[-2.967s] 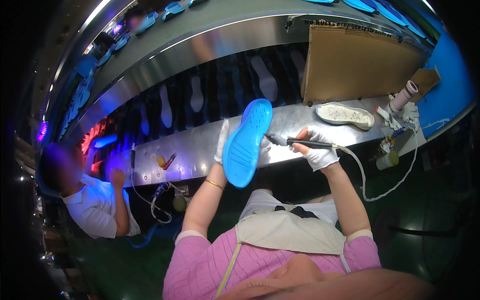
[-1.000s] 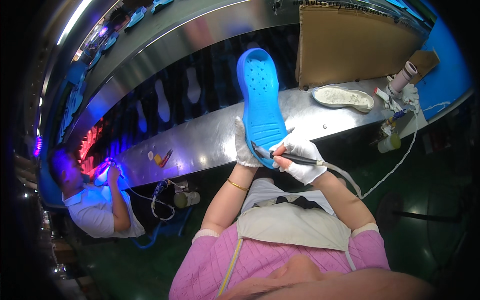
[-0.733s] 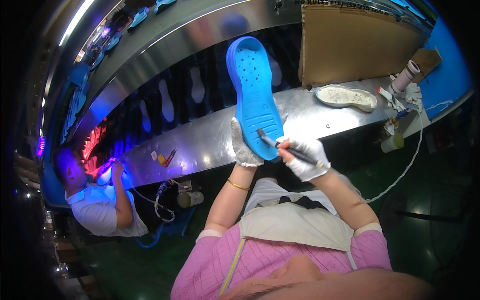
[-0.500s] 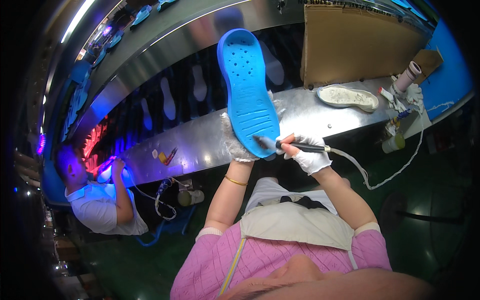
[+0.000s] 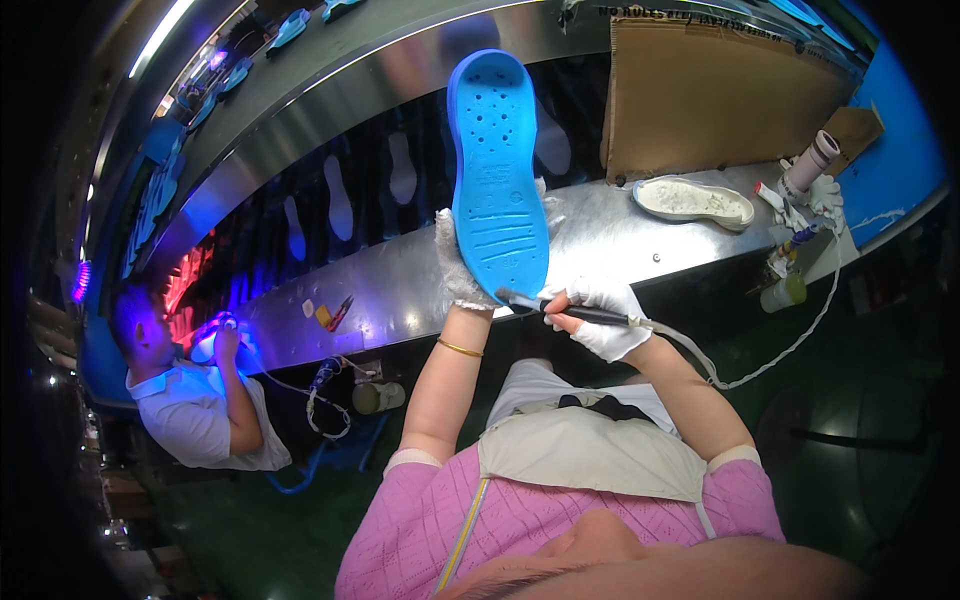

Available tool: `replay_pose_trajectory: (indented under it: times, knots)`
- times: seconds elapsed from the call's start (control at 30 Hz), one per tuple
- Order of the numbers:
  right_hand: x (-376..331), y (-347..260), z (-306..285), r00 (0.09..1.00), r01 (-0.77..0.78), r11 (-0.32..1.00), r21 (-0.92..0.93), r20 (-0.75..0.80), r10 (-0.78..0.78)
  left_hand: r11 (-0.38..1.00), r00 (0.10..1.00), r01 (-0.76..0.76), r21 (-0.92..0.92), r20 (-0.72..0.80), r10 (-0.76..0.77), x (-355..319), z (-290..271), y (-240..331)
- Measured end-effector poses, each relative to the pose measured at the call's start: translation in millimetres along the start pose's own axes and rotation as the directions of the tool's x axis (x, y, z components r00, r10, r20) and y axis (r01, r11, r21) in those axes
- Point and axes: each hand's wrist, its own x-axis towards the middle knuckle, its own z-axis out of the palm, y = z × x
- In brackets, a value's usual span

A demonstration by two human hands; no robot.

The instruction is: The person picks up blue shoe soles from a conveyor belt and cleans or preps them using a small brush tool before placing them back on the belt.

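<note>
**Brush (image 5: 600,316) at rim of blue shoe sole (image 5: 497,195)**

The left hand (image 5: 457,265), thumb and fingers spread round its sides, holds the sole above the steel bench (image 5: 400,290), by its near edge. The right hand (image 5: 606,293) pinches the brush's handle. A white shoe sole (image 5: 693,203) lies toward the bench's right end.

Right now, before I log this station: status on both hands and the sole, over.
Left hand cradling blue sole from behind. Right hand gripping brush, tip at sole's near end. Nothing seen blocking; white hose trails right, off the sole.
</note>
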Motion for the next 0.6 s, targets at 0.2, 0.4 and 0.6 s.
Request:
replay_pose_trajectory:
  times: [0.2, 0.4, 0.6]
  knots:
    - [2.3, 5.8, -2.4, 0.995, 0.030, 0.999, -0.017, -0.099, -0.031, 0.990, 0.994, 0.098, -0.099, 0.065, -0.091, 7.7, 6.8, 10.0]
    - [-18.4, 1.4, 1.6, 0.996, -0.083, 0.957, 0.277, 0.051, 0.071, 0.987, 0.985, 0.150, -0.061, 0.098, -0.144, 10.9, 18.5, 21.1]
    - [1.9, -11.6, -2.7, 0.991, 0.119, 0.993, 0.008, -0.068, -0.118, 0.959, 0.960, 0.278, -0.058, -0.018, -0.279, 13.2, 4.5, 19.3]
